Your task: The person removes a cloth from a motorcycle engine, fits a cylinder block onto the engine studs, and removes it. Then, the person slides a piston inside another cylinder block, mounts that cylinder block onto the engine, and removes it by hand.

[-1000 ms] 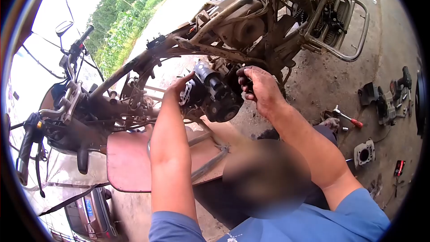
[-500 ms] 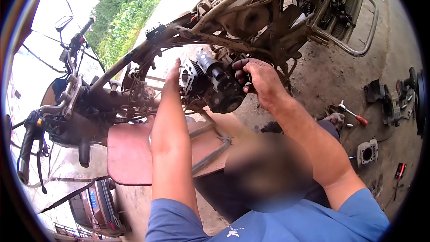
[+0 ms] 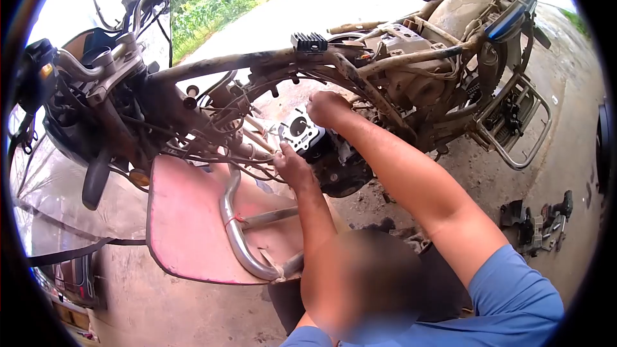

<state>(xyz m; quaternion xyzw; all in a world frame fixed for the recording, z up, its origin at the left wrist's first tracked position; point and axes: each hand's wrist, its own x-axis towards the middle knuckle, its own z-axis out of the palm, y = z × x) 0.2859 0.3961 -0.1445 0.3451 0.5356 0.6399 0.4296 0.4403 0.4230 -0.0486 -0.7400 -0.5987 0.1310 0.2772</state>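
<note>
The engine cylinder (image 3: 307, 133), with a pale machined face, a round bore and dark fins, sits on the dark engine (image 3: 344, 173) below the motorcycle frame. My left hand (image 3: 294, 167) grips the lower left edge of this cylinder, its thumb at the machined face and its other fingers partly hidden. Close against the face's upper right corner is my right hand (image 3: 329, 109), with its fingers curled together. What lies inside those fingers, if anything, is hidden.
The stripped motorcycle frame (image 3: 238, 63) crosses above my hands, with handlebars at left. A pink panel (image 3: 186, 225) and a bent metal tube (image 3: 231, 218) lie at lower left. Removed parts (image 3: 530, 225) rest on the ground at right. A rear rack (image 3: 536, 135) sticks out at upper right.
My left hand has gone from stretched flat beside the cylinder to gripping its edge. My right hand has moved from the engine's right side to the cylinder's top corner. The view has shifted.
</note>
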